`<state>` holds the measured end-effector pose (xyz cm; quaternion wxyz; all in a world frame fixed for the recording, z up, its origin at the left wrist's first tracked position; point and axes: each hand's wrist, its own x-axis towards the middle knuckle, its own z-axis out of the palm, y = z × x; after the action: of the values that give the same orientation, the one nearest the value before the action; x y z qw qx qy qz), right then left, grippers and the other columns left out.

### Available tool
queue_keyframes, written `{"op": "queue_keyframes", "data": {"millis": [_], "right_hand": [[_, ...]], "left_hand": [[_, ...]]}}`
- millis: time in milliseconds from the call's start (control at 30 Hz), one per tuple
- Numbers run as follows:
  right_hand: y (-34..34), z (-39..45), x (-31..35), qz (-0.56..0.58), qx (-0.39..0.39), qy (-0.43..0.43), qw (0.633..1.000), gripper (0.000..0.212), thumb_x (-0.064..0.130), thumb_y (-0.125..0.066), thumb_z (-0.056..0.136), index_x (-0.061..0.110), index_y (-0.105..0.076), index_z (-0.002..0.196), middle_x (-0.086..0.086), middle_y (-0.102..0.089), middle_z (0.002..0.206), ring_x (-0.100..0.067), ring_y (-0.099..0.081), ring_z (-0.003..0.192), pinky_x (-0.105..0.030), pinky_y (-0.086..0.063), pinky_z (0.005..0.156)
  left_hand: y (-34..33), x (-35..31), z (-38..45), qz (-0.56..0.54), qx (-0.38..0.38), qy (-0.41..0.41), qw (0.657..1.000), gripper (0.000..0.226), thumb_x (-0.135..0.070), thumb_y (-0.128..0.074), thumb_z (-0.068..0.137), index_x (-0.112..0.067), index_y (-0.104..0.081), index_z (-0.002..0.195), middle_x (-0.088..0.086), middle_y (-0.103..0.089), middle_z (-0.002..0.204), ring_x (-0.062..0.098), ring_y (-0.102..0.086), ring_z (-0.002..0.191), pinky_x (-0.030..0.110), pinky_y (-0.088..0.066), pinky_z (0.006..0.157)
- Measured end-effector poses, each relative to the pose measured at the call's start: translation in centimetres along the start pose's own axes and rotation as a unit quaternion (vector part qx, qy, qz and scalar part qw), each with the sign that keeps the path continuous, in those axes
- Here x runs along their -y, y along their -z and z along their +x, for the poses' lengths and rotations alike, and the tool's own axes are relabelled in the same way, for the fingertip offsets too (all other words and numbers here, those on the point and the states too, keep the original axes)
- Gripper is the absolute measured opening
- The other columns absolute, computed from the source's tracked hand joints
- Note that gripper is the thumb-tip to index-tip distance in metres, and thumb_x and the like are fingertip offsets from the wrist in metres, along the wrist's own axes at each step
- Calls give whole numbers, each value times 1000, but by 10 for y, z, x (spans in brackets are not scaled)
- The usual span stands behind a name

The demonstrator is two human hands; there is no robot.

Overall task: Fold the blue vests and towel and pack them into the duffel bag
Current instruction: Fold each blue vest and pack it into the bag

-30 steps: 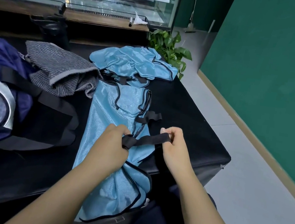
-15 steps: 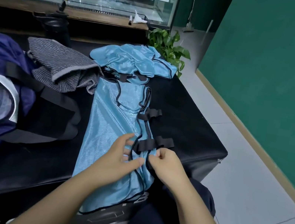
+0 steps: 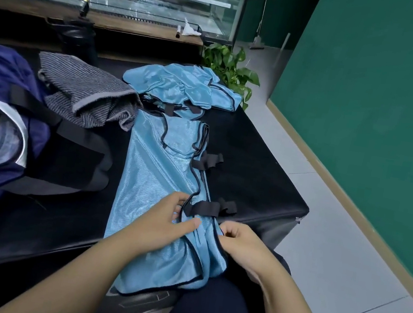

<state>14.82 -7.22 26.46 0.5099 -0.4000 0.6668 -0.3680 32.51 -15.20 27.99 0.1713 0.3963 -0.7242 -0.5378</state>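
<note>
Seemingly both hands (image 3: 214, 235) press the shiny, black-trimmed vest (image 3: 158, 175) flat.

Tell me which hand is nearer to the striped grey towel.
Left. The left hand rests on the flat blue vest, below and to the right of the striped grey towel; the right hand pinches the vest's right edge, farther away.

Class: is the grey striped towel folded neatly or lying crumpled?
Crumpled. The grey striped towel lies bunched in uneven folds on the black table, beside the duffel bag.
</note>
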Motion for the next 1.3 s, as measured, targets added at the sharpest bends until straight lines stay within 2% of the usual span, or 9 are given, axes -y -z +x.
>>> {"op": "queue_keyframes", "data": {"millis": [67,200,333,467,733,833,1000,1200,1300], "right_hand": [[-2,0,-7,-30,-36,6,999,32,10,-66,78,21,-41,62,7,-44,57,-9,-36,55,-25,-29,53],[-2,-1,-14,-210,-154,25,965,27,29,-67,86,19,-45,73,8,-52,64,-9,-44,58,-24,-38,56],[-7,-9,-4,-150,-78,3,986,40,44,-41,99,17,-65,81,11,-68,85,-5,-61,82,-27,-46,83],[-15,-11,-11,-198,-56,-5,978,37,45,-61,87,18,-45,66,10,-45,59,-6,-40,56,-25,-33,56],[-31,-12,-13,-184,-71,10,980,11,11,-55,85,16,-47,79,5,-50,73,-6,-45,64,-23,-40,61],[-40,-14,-13,-82,-70,-8,994,15,1,-49,84,14,-54,89,-2,-54,71,-13,-52,60,-36,-50,64],[-42,-14,-10,21,-7,19,1000,29,-7,-43,78,12,-65,79,-4,-53,68,-17,-45,65,-28,-36,60],[-25,-8,-23,-187,-1,-33,982,13,9,-51,83,11,-63,78,-2,-63,74,-11,-54,68,-35,-48,69],[-8,-9,-8,-235,-96,-32,967,23,9,-50,87,23,-61,73,9,-65,77,-9,-58,71,-23,-45,68]], "left_hand": [[-1,5,0,18,11,-8,1000,55,-38,-69,84,-31,-37,129,-15,-51,125,-3,-50,114,18,-39,102],[-3,7,0,24,-2,2,1000,82,-38,-72,81,-25,-20,143,-15,-41,124,5,-43,119,20,-32,101],[-11,9,-4,63,-119,-24,991,51,-36,-70,83,-26,-36,120,-14,-49,103,4,-50,93,19,-41,81],[-23,8,-9,137,-113,15,984,32,-38,-67,85,-25,-42,99,-7,-53,89,5,-48,73,20,-37,62],[-43,-6,-11,452,-122,2,884,26,-40,-48,91,-19,-47,107,-1,-52,110,19,-46,104,30,-36,83],[-40,-10,-14,433,-113,0,894,9,-25,-43,90,-20,-42,98,-1,-52,107,18,-45,98,29,-33,78],[-23,-26,-27,362,-127,-25,923,9,-16,-44,88,-18,-36,88,-3,-43,88,18,-44,83,31,-36,71],[-22,-15,-25,397,50,8,916,24,-34,-50,94,-20,-59,111,1,-57,108,22,-55,102,33,-46,87],[-6,-9,-16,303,19,-18,953,17,-31,-51,95,-23,-65,99,-6,-57,90,15,-56,87,29,-46,79]]}}
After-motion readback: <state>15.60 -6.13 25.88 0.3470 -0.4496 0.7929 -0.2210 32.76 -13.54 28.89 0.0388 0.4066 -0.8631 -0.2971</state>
